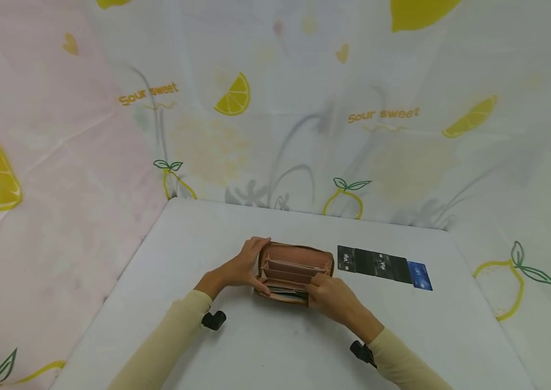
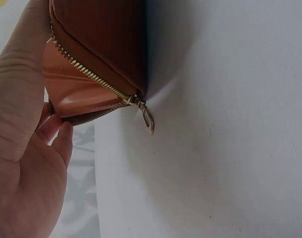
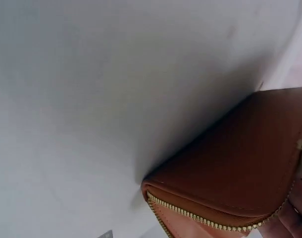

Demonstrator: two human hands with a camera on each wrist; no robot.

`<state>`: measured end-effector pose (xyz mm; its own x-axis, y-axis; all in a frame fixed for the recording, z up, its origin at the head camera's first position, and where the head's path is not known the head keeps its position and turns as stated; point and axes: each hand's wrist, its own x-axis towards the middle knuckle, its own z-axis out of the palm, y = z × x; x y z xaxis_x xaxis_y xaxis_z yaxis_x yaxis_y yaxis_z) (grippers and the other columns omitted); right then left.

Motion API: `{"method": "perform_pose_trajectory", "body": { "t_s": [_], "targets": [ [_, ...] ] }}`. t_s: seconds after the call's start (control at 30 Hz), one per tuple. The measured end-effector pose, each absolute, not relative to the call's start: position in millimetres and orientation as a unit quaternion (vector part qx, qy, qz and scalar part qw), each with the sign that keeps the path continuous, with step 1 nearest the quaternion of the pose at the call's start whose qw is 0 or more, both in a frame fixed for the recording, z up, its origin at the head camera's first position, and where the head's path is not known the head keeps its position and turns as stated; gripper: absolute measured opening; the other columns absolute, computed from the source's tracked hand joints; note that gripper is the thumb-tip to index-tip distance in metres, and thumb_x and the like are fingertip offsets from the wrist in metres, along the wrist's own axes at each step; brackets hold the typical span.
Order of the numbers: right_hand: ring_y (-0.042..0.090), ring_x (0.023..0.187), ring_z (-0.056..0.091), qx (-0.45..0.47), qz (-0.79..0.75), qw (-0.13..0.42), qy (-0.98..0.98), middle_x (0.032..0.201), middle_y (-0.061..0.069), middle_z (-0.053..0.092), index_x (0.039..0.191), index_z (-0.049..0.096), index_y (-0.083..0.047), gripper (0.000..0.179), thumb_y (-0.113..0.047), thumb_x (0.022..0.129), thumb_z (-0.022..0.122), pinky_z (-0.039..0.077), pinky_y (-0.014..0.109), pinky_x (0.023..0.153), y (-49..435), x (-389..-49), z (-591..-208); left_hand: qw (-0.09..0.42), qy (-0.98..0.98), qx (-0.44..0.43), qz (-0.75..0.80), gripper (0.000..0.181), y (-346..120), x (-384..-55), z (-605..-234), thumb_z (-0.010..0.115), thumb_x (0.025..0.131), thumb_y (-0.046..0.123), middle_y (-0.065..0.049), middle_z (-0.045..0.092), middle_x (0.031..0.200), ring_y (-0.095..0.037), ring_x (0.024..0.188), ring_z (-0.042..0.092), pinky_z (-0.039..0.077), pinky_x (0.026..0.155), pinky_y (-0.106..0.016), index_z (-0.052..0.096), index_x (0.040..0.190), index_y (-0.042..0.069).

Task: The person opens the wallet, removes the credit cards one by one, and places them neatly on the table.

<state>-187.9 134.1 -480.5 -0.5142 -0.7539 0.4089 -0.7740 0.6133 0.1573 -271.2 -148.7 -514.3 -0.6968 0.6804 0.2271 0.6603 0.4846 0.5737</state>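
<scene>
A brown zip-around wallet lies opened on the white table, its pleated compartments facing up. Several card or paper edges show in the slots along its near side. My left hand holds the wallet's left end, thumb at the near rim and fingers at the far rim. In the left wrist view a metal zipper pull hangs at the corner. My right hand has its fingers curled at the near right part of the wallet; its fingertips are hidden in the head view. The right wrist view shows fingers beside the brass zipper teeth.
Right of the wallet, a row of overlapping black cards marked "Vip" lies on the white table, with a blue card at its right end. A lemon-printed cloth hangs behind the table and along its sides.
</scene>
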Motion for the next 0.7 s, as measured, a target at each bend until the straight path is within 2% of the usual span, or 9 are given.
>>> {"method": "perform_pose_trajectory", "body": {
  "t_s": [0.17, 0.27, 0.47, 0.6, 0.7],
  "targets": [
    [0.007, 0.059, 0.049, 0.412, 0.016, 0.114, -0.904, 0.07, -0.003, 0.054, 0.082, 0.071, -0.013, 0.007, -0.01, 0.081, 0.078, 0.04, 0.02, 0.049, 134.1, -176.8, -472.2, 0.018, 0.866, 0.381, 0.323, 0.132, -149.6, -272.1, -518.2, 0.087, 0.057, 0.06, -0.015, 0.029, 0.141, -0.028, 0.127, 0.03, 0.038, 0.101, -0.048, 0.017, 0.154, 0.004],
    [0.009, 0.06, 0.052, 0.393, 0.004, 0.076, -0.917, 0.072, -0.002, 0.056, 0.084, 0.07, -0.012, 0.007, -0.009, 0.083, 0.076, 0.042, 0.022, 0.049, 133.6, -173.4, -468.5, 0.021, 0.867, 0.378, 0.323, 0.133, -149.9, -273.7, -520.5, 0.087, 0.057, 0.061, -0.014, 0.028, 0.142, -0.028, 0.128, 0.029, 0.038, 0.102, -0.048, 0.016, 0.154, 0.006],
    [0.009, 0.055, 0.052, 0.379, -0.025, 0.105, -0.919, 0.064, -0.001, 0.055, 0.077, 0.07, -0.008, 0.009, -0.006, 0.081, 0.077, 0.043, 0.023, 0.048, 131.4, -175.3, -469.1, 0.015, 0.862, 0.383, 0.332, 0.131, -150.2, -274.6, -521.1, 0.087, 0.057, 0.061, -0.016, 0.029, 0.142, -0.03, 0.127, 0.029, 0.038, 0.101, -0.051, 0.019, 0.153, 0.003],
    [0.01, 0.061, 0.056, 0.399, -0.065, 0.136, -0.904, 0.068, -0.001, 0.059, 0.079, 0.073, -0.009, 0.007, -0.008, 0.08, 0.08, 0.047, 0.022, 0.052, 131.0, -173.0, -468.8, 0.013, 0.862, 0.385, 0.329, 0.131, -150.2, -273.7, -521.2, 0.087, 0.058, 0.061, -0.016, 0.029, 0.141, -0.03, 0.127, 0.029, 0.038, 0.101, -0.051, 0.02, 0.152, 0.0],
    [0.011, 0.068, 0.059, 0.42, -0.076, 0.167, -0.889, 0.073, 0.0, 0.061, 0.081, 0.073, -0.008, 0.011, -0.009, 0.076, 0.083, 0.05, 0.022, 0.055, 130.1, -167.3, -461.9, 0.019, 0.86, 0.389, 0.329, 0.131, -150.2, -273.1, -520.9, 0.086, 0.058, 0.062, -0.015, 0.028, 0.142, -0.029, 0.128, 0.028, 0.038, 0.101, -0.05, 0.018, 0.153, 0.003]
  ]
}}
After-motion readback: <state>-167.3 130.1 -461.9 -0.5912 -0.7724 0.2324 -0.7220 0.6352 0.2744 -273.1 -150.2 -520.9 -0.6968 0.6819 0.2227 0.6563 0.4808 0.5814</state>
